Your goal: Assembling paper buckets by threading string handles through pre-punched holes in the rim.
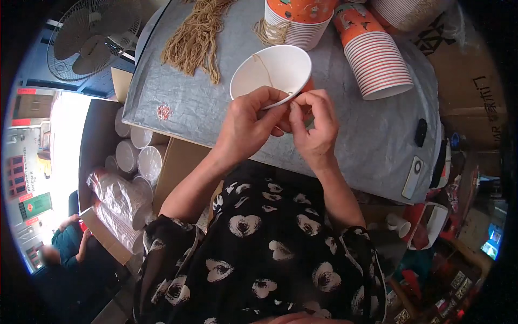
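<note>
A paper cup [251, 75], white inside with orange on its outer side, is tilted over the grey-covered table with its mouth toward me. My left hand [245, 121] is closed on its near rim, thumb and fingers pinching the wall. Against the same rim, at the right, my right hand [315, 121] has thumb and forefinger pressed together; whatever they pinch is too small to make out. A thin tan cord [264, 67] hangs over the cup's far rim and runs down inside it.
Beyond the cup lie a bundle of tan cords [197, 40] and an upright cup stack [299, 27]. Another stack [377, 62] lies at the right. A phone [413, 177] rests by the table's right edge. Left are a carton of wrapped cups [121, 197], a fan [91, 48] and another person [67, 240].
</note>
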Demonstrator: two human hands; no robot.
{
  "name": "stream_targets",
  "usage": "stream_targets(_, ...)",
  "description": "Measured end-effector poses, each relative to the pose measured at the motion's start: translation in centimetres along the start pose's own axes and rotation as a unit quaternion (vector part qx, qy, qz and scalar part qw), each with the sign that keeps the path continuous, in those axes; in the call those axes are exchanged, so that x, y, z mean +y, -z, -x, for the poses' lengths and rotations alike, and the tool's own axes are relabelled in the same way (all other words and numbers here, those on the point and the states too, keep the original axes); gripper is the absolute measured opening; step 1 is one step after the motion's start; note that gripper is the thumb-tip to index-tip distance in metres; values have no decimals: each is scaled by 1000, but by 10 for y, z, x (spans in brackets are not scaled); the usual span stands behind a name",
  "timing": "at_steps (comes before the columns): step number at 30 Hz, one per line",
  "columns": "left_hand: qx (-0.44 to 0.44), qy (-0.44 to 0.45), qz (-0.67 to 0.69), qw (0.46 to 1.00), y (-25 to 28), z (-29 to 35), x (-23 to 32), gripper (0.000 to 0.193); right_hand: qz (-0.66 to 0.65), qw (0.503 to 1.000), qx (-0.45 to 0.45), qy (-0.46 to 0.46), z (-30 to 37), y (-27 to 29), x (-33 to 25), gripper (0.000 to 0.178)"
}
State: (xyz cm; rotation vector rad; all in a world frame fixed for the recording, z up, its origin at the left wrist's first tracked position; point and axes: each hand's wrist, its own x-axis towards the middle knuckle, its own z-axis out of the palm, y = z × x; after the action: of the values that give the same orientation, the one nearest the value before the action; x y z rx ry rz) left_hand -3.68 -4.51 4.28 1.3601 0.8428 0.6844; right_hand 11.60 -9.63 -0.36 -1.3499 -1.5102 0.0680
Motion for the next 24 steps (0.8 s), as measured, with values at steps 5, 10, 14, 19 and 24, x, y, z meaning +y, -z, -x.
stream_targets(5,2,-4,0,1000,-1,-1,0,15,-134,986,-17,-93,2,4,2,11)
stream_targets(10,43,-33,9,998,-1,-3,-4,23,-238,959,-23,-153,15,7,12,9)
stream_targets(14,48,-42,39,997,0,-5,-8,26,-382,893,-18,-237,28,16,12,11)
stream_targets(19,57,-70,-55,994,-4,0,-16,27,-434,846,-52,-306,40,22,16,19)
stream_targets(24,50,-66,-110,990,-12,5,-20,28,-364,861,-71,-349,37,22,13,30)
